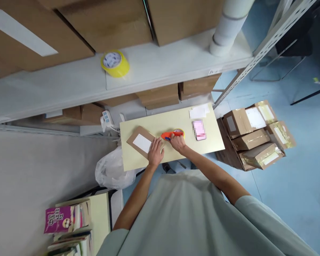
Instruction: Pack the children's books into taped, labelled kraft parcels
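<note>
A flat brown cardboard parcel lies at a slant on the cream table, with a blank-looking white label on its upper face. My left hand rests flat on the parcel's right side, fingers stretched out. My right hand is wrapped round an orange tape dispenser, just right of the parcel. A tape roll sits in the dispenser, partly hidden by that hand. Whether tape runs from the dispenser to the parcel is too small to tell.
A phone and white paper slips lie on the table's right. Above is a shelf with a yellow tape roll and cartons. A box of parcels stands right; a plastic bag hangs left.
</note>
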